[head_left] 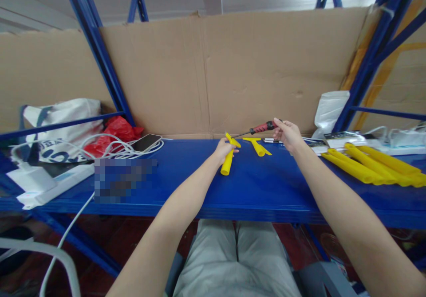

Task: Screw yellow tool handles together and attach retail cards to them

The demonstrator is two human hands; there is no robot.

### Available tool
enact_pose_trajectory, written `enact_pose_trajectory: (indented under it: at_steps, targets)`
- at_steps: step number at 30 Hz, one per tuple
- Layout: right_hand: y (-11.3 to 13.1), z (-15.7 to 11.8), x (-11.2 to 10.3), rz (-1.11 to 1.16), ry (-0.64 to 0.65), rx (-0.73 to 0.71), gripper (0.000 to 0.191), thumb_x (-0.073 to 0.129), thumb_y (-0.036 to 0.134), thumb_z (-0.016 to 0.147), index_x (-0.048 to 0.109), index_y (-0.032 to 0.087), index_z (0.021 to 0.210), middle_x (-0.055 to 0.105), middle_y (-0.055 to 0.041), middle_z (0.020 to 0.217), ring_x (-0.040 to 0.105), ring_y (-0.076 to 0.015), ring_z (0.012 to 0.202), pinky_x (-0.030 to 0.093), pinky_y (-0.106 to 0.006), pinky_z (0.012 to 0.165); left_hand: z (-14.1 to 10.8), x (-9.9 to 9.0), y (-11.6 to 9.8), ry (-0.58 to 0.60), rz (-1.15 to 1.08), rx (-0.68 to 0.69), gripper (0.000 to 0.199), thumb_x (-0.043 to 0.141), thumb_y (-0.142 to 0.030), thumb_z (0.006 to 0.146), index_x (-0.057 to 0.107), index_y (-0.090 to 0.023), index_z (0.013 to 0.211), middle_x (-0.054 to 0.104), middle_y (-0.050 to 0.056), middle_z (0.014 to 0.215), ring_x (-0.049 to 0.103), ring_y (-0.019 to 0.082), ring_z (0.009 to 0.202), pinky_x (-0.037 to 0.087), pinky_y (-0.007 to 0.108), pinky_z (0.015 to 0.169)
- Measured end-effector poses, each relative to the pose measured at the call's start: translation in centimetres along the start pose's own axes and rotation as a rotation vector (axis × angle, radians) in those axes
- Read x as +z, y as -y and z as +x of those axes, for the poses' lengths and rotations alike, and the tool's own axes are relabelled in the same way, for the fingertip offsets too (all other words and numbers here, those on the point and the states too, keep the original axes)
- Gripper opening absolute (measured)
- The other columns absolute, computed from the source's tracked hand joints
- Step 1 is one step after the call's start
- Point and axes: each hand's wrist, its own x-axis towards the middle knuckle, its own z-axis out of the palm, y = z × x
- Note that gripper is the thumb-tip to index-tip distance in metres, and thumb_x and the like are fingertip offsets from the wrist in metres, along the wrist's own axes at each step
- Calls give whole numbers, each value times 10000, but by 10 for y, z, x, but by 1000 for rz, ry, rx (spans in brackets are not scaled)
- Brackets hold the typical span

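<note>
My left hand [223, 150] is closed around a yellow plastic part with a tubular handle [226, 164] and a crosswise head, held tilted over the blue shelf. In my right hand [286, 133] is a screwdriver [261, 128] with a red and black handle, gripped at the handle's end. Its thin shaft points left and its tip meets the head of the yellow part; my view does not show exactly how it sits there. Just right of my left hand, another yellow T-shaped part [257, 146] lies on the shelf.
Several yellow tubes [372, 166] lie at the right on the blue shelf [266, 190]. Cardboard [159, 75] walls off the back. To the left are a phone [147, 142], coiled white cables [115, 148], a power strip [60, 184], a red bag [118, 130] and a white cloth bag [69, 124].
</note>
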Motion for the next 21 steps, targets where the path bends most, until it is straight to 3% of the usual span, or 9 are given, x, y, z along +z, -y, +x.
enact_pose_trajectory:
  at_steps: [11,17,21]
  targets:
    - [2,2,2,78,-78,-99,387,677,449,666,367,217,675,369,105,397,452,-84,354,362,-193,353,-4,0,-1,6,-1,42,494,477,20,745,387,-214,1171,629,74,1047,633,100,605,378,176,455]
    - [0,2,3,-84,-73,-166,351,644,468,688,403,213,675,355,99,435,383,-55,333,330,-191,351,-1,-5,-3,-81,8,43,502,472,12,740,407,-229,1175,616,63,1074,630,96,635,393,169,466]
    - [0,-2,7,-147,-14,-123,324,629,442,721,414,206,665,355,95,422,382,-52,327,324,-185,348,2,-7,-4,-161,2,19,536,467,33,714,449,-218,1187,610,71,1060,623,97,628,405,172,462]
